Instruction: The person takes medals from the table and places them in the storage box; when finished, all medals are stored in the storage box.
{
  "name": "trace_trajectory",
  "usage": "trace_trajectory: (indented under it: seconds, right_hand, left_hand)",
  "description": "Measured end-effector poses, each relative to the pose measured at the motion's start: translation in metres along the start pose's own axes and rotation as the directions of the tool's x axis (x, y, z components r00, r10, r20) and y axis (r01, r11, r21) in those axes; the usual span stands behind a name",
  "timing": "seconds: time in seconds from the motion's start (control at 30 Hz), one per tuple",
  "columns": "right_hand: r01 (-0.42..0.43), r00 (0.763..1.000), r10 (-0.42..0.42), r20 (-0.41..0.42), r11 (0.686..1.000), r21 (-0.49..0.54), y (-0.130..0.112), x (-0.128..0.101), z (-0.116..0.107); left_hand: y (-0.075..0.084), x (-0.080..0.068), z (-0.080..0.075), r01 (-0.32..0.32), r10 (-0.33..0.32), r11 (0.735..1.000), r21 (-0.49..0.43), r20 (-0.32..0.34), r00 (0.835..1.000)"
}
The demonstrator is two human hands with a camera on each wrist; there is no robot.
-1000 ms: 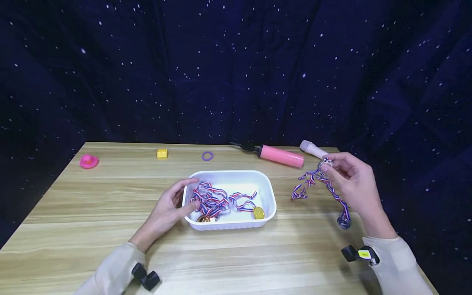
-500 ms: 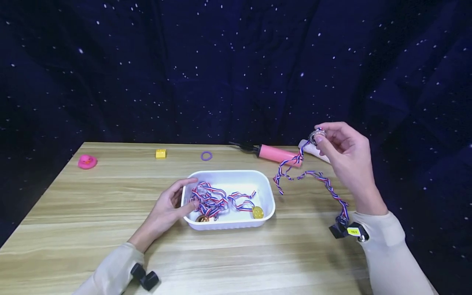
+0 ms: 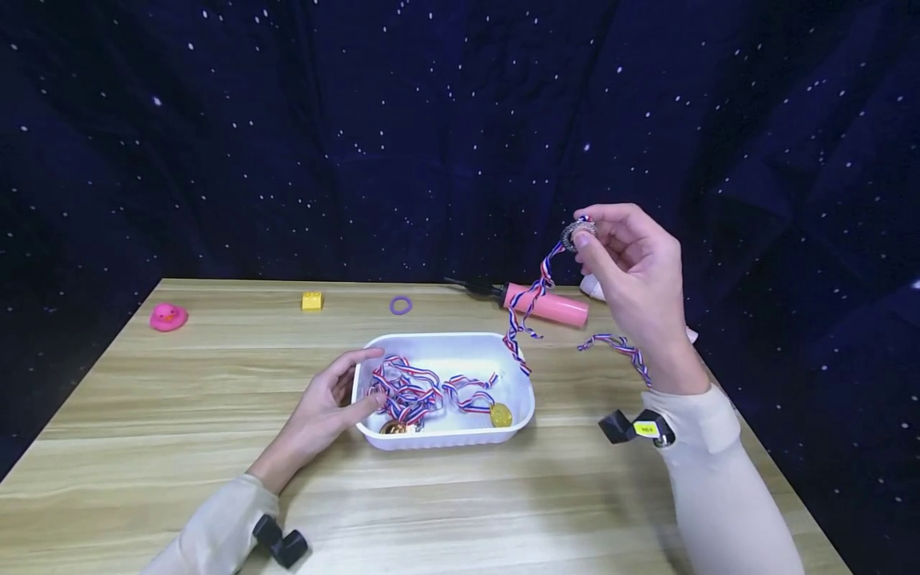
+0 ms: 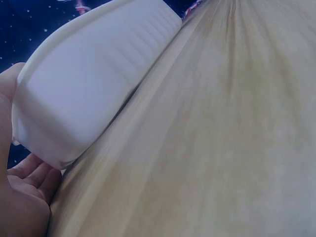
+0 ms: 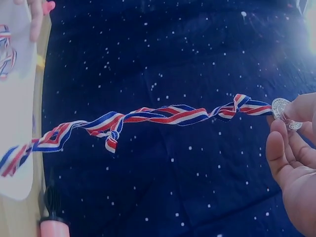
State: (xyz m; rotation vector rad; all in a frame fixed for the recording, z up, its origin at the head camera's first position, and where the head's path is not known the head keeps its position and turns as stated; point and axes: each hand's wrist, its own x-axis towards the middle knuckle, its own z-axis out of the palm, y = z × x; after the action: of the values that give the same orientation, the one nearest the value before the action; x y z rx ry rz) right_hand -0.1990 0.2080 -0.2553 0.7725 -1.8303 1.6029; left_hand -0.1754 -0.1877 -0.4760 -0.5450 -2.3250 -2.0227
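Note:
A white plastic tub (image 3: 449, 438) stands mid-table, and my left hand (image 3: 312, 415) grips its left end, thumb over the rim. The tub's outer wall (image 4: 74, 84) fills much of the left wrist view. Inside lie tangled red-white-blue ribbons (image 3: 408, 391), a bronze-coloured medal (image 3: 393, 428) and a gold medal (image 3: 501, 414). Raised above the table at right, my right hand (image 3: 636, 267) pinches a silver medal (image 3: 577, 236) between thumb and fingers. Its knotted ribbon (image 5: 168, 116) dangles down to the tub's back right corner.
Another ribbon (image 3: 621, 349) lies on the right, partly hidden by my right forearm. Along the back are a pink hand pump (image 3: 549, 305), a mostly hidden white microphone (image 3: 592, 287), a purple ring (image 3: 400, 305), a yellow block (image 3: 312, 301) and a pink rubber duck (image 3: 168, 317).
My right hand has lifted the silver medal and carried it left, bringing its ribbon off the table toward the tub. Another medal's ribbon stayed on the table. The left hand keeps its place.

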Motion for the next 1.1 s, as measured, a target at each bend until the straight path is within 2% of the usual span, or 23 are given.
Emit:
trace_trajectory:
  seconds: [0.27,0.47,0.73,0.93,1.1]
  right_hand:
    - [-0.014,0.997,0.016,0.078,1.000,-0.021,0.011,-0.001,0.020]
    - [-0.105,0.984,0.106,0.144,0.994,-0.016,0.034,-0.017,0.033]
    - [-0.266,0.925,0.279,0.259,0.960,-0.083,0.068,-0.051,0.044]
    - [-0.334,0.879,0.372,0.299,0.927,-0.174,0.078,-0.070,0.047]
    - [-0.336,0.853,0.409,0.325,0.905,-0.260,0.084,-0.081,0.047]
  left_hand:
    - [0.001,0.000,0.000,0.005,-0.005,1.000,0.015,-0.007,1.000]
    - [0.001,0.000,0.000,0.009,-0.009,1.000,0.023,-0.005,1.000]
    - [0.001,0.000,0.000,0.019,-0.019,1.000,0.019,-0.007,1.000]
    - [0.000,0.000,0.000,0.018,-0.018,1.000,0.022,-0.009,1.000]
    - [0.000,0.000,0.000,0.014,-0.014,1.000,0.022,-0.009,1.000]
